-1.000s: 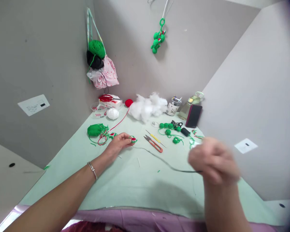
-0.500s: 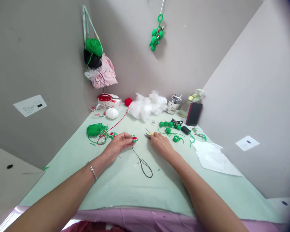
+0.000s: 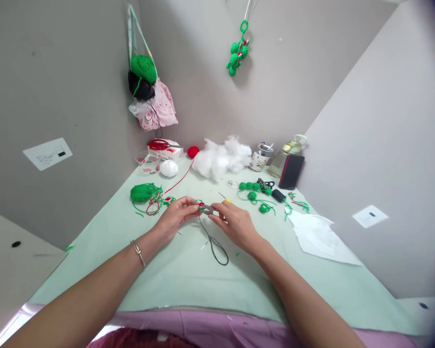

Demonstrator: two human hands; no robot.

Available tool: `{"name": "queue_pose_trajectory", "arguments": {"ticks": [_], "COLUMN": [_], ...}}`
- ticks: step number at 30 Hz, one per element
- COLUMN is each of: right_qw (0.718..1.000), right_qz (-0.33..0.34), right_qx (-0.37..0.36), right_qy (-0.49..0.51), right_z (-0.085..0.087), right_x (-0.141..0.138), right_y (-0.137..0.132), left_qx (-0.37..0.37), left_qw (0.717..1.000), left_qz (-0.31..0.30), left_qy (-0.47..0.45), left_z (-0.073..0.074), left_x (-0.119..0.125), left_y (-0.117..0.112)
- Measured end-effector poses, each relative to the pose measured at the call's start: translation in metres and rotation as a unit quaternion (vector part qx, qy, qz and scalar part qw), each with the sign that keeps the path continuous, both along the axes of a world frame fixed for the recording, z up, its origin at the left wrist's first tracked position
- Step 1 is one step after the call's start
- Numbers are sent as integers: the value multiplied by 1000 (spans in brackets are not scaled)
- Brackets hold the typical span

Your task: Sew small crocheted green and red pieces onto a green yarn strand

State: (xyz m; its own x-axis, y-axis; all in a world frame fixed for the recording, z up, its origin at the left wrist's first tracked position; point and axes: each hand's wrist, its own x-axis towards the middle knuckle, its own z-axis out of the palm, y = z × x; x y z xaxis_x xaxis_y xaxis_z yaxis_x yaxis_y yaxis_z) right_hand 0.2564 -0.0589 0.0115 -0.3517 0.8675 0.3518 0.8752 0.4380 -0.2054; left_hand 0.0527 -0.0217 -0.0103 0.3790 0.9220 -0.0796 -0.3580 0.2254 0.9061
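Note:
Pinched in the fingers of my left hand [image 3: 181, 211] is a small red and green crocheted piece [image 3: 201, 205]. A thin dark cord [image 3: 217, 251] hangs from it and lies in a loop on the table. My right hand [image 3: 235, 220] is closed on small grey scissors [image 3: 207, 210], whose blades reach to the edge of the crocheted piece. Just behind the right fingers lies a crochet hook with a yellow handle [image 3: 228, 200], partly hidden. Left of my left hand is a green yarn ball [image 3: 142, 193] with tangled red and green strands.
White stuffing [image 3: 221, 159] is piled at the back, beside a red yarn ball [image 3: 193, 152] and a white yarn ball [image 3: 168, 168]. Small green crocheted balls [image 3: 253, 195] lie behind my right hand. A phone [image 3: 292, 171] leans on a bottle; white paper [image 3: 319, 237] lies at right.
My right hand has lifted the scissors from the table and moved them left to the crocheted piece. My left hand stays about where it was, still holding the piece.

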Motion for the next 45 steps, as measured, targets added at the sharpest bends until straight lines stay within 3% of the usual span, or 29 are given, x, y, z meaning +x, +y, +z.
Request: {"name": "queue_pose_trajectory", "arguments": {"ticks": [4,9,23,30,45], "right_qw": [995,993,998,998,997], "right_qz": [-6,-7,-19,-24,-22], "right_qx": [74,101,57,62,70], "right_qy": [-62,-57,19,-12,-35], "right_z": [-6,-6,0,-9,-6], "right_x": [-3,1,2,0,-2], "right_y": [2,3,0,2,0], "left_qx": [-2,-15,-16,-5,7], "left_qw": [1000,1000,999,1000,1000], "left_qz": [7,16,27,21,20], "left_qy": [-2,-6,-22,-17,-7], "left_z": [1,2,5,4,5], "left_x": [0,0,0,2,3], "left_y": [0,-1,-2,-4,-7]}}
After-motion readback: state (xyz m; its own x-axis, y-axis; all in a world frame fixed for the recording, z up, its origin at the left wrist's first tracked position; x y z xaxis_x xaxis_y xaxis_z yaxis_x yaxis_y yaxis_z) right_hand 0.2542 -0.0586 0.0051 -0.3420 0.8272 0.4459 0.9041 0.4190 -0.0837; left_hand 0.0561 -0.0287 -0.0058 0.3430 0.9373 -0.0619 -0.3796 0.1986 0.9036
